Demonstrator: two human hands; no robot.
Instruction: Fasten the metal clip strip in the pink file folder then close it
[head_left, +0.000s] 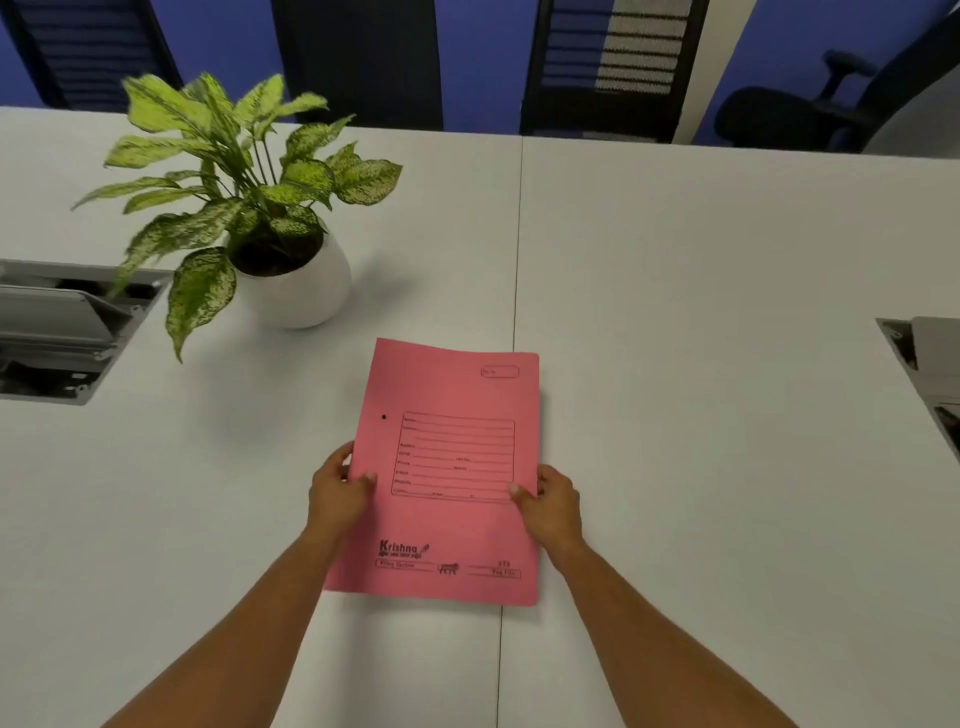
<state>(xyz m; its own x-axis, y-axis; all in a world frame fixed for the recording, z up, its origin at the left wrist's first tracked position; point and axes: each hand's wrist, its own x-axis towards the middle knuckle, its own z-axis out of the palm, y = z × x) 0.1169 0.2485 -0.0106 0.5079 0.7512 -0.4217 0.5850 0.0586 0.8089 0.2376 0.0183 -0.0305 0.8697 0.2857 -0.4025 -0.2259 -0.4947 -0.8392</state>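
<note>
Flat pink card file folder lies closed; left hand at nine o'clock and right hand at three pinch its edges. Advise opening squarely, spine held flat.

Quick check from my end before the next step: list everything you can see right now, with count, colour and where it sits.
file folder: one, pink, closed, printed cover up, lying over the table seam near the person
potted plant: one, speckled green leaves in a white pot, far left of the folder
table: one, white, with a seam running front to back
cable hatches: two, grey, one open at the left edge, one partly seen at the right edge
office chairs: dark, behind the table; one at far right, backs of others along the far edge
wall: blue, behind the chairs
metal clip strip: not visible
hands: two, bare; left hand grips the folder's left edge, right hand its right edge
</note>
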